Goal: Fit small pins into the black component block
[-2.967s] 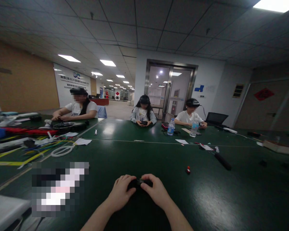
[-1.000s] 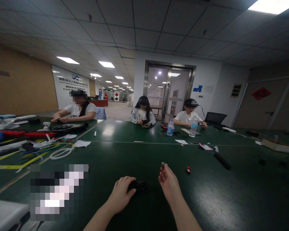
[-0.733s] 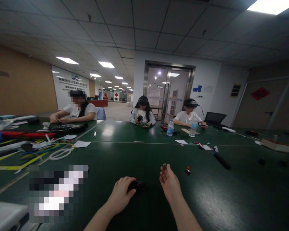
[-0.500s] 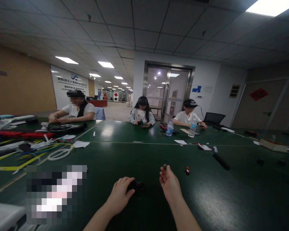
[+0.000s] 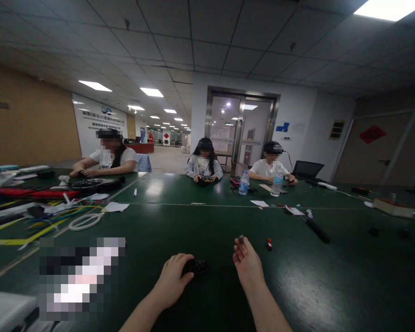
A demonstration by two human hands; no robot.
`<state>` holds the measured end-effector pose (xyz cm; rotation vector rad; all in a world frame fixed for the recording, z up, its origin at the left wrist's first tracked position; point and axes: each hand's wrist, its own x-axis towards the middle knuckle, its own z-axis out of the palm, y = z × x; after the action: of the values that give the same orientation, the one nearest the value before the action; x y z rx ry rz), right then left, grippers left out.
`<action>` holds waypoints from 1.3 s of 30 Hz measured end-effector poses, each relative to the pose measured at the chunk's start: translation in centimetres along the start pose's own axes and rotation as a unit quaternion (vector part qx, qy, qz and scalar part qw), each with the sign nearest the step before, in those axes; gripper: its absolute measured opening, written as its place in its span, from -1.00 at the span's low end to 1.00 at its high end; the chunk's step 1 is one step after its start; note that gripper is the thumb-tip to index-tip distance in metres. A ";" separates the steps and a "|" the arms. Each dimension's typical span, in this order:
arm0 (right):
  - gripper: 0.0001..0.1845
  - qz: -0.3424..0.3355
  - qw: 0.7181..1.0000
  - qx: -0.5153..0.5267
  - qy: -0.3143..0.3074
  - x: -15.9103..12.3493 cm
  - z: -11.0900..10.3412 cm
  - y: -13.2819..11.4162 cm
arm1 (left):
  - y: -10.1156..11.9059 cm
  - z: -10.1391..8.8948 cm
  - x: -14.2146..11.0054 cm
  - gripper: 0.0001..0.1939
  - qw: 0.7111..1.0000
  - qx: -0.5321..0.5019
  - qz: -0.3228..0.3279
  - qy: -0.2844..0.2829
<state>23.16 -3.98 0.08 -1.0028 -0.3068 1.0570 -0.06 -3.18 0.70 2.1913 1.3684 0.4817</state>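
Note:
My left hand [image 5: 173, 280] is curled round one end of a small black object [image 5: 200, 266] on the green table, with thumb and fingers on either side. Its kind is too dark to make out. My right hand [image 5: 249, 265], turned palm up just above the table, pinches a tiny dark grey piece [image 5: 241, 239] at the fingertips; the fingers hide part of it. To the right of that hand lies a small red-and-white item [image 5: 269, 245].
A black rod-like handle [image 5: 317, 230] lies to the right. Two water bottles [image 5: 243, 183] stand farther back. Tangled cables, a white cable coil [image 5: 85, 222] and parts cover the left side. Three people sit across the green table [image 5: 166, 226].
My right hand has shifted slightly right with the tiny piece, which shows more clearly. My left hand stays on the black object. The middle person's hands have moved a little.

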 end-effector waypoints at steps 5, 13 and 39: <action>-0.68 -0.026 1.000 -0.004 0.015 0.2 0.1 -0.2 | -0.4 0.2 0.1 -0.60 1.000 -0.007 0.011 0.007; -0.64 -0.034 0.999 -0.009 0.010 -0.3 0.5 -0.4 | -0.5 0.0 0.1 -0.54 1.000 -0.020 0.017 0.001; -0.67 -0.031 0.999 -0.023 -0.023 -0.3 0.7 -0.1 | -0.1 -0.2 0.0 -0.56 0.999 -0.032 0.011 -0.001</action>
<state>22.62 -3.84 0.55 -1.0057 -0.3983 1.0220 -0.24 -3.05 0.76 2.1560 1.3104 0.5240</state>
